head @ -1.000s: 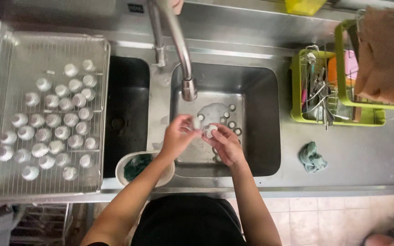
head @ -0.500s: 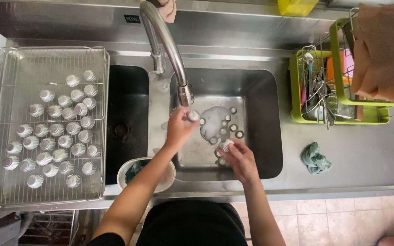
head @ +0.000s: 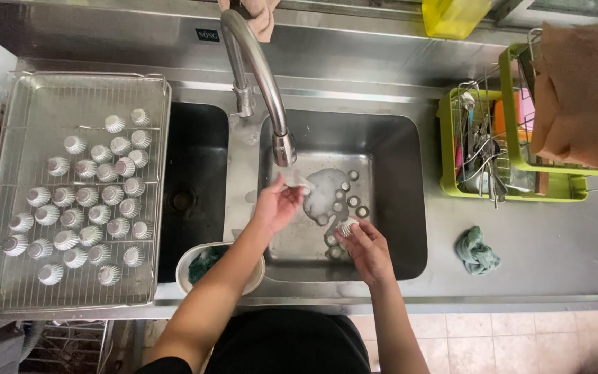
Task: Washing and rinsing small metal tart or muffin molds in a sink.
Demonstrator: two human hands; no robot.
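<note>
Left hand [head: 276, 206] raised under the faucet spout [head: 282, 147], fingers [head: 289, 188] pinched shut on a small fluted metal mould [head: 300, 183], held at the fingertips just below the spout's mouth and above the right sink basin [head: 396, 201]. Mould mostly hidden by the fingertips; only a pale edge showing to their right.

Right hand [head: 366, 248] lower in the same basin, near the front wall. Fingers [head: 351, 235] curled and closed around a second fluted mould [head: 346, 225], which sits at the fingertips, pleated side showing toward the upper left of the hand. Hands apart, the left above and left of the right.

More small round moulds [head: 349, 195] lying loose on the basin floor between and beyond the two hands, beside a patch of foamy water [head: 323, 190].

Left basin [head: 192, 180] dark, with a drain. White bowl [head: 192, 266] holding a green scouring pad at the front edge between the basins, under the left forearm. Wire rack [head: 8, 125] over the far left, carrying rows of washed moulds set upside down. On the steel table to the right, a crumpled green cloth [head: 477, 251] and a lime-green utensil drainer [head: 451, 149] with cutlery, well apart from both hands.
</note>
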